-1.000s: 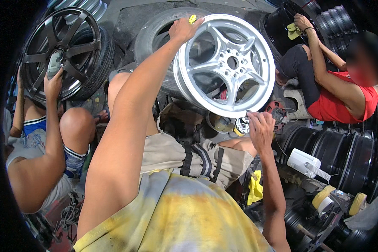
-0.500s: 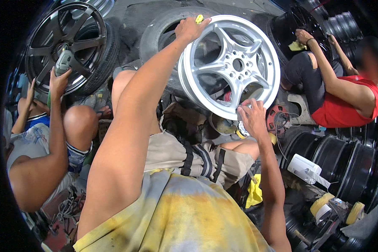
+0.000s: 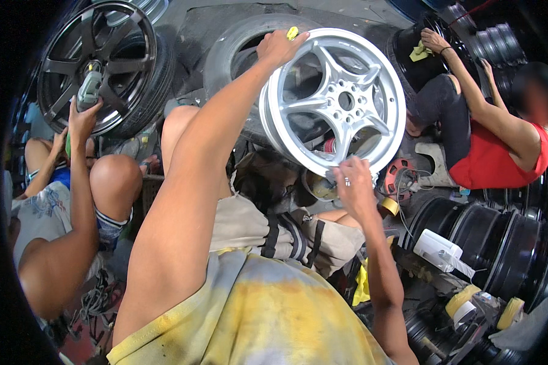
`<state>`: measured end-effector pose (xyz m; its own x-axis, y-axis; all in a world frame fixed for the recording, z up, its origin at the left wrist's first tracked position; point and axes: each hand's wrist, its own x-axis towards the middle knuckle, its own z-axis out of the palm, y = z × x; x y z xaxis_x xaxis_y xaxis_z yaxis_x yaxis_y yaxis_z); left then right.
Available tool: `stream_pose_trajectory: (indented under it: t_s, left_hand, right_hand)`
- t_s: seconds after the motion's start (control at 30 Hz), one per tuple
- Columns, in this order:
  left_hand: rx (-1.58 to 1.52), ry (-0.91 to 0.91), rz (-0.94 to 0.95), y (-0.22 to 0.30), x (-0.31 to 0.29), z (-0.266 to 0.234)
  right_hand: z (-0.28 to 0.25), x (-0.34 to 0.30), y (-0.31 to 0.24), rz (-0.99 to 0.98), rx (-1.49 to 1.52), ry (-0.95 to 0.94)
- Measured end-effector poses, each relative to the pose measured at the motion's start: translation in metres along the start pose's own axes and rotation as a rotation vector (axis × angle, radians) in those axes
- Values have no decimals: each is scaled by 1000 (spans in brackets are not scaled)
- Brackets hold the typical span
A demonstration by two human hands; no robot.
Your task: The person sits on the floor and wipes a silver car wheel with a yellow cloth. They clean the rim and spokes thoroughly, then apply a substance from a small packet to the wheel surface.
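A silver six-spoke wheel rim (image 3: 349, 123) leans face-up in front of me, against a grey tyre (image 3: 218, 68) lying behind it. My left hand (image 3: 279, 47) grips the rim's upper left edge, and a small yellow piece (image 3: 293, 33) shows at its fingertips. At the rim's lower edge, my right hand (image 3: 355, 182) is closed in a pinch, its fingertips touching or very near the lip. Motion blurs it slightly, and what it pinches, if anything, is hidden.
At left a person holds a grey-green power tool (image 3: 90, 88) to a dark wheel (image 3: 58, 67). At right a person in red holds a yellow cloth (image 3: 420, 52) at a black wheel (image 3: 406, 39). Black rims (image 3: 487, 237), a white device (image 3: 437, 249) and tape rolls (image 3: 464, 304) lie lower right.
My right hand has shifted slightly left and down along the rim's lower edge. My left hand stays on the upper edge. The person at right has raised the cloth a little.
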<state>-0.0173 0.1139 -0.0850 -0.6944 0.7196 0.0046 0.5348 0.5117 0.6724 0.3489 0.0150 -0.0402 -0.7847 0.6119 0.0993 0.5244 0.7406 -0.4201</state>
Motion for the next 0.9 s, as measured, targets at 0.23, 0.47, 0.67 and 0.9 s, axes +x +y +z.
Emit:
stream_pose_trajectory:
  t_s: [0.23, 0.47, 0.67, 0.9]
  left_hand:
    - [123, 349, 545, 16, -37, -18]
    - [165, -62, 560, 46, -177, 5]
    - [364, -519, 831, 36, -280, -4]
    - [492, -232, 993, 74, -315, 61]
  right_hand:
    - [15, 5, -13, 20, -36, 118]
    - [-19, -8, 64, 4, -450, -13]
    - [-1, -9, 25, 24, 14, 32]
    - [-9, -117, 59, 528, 646, 461]
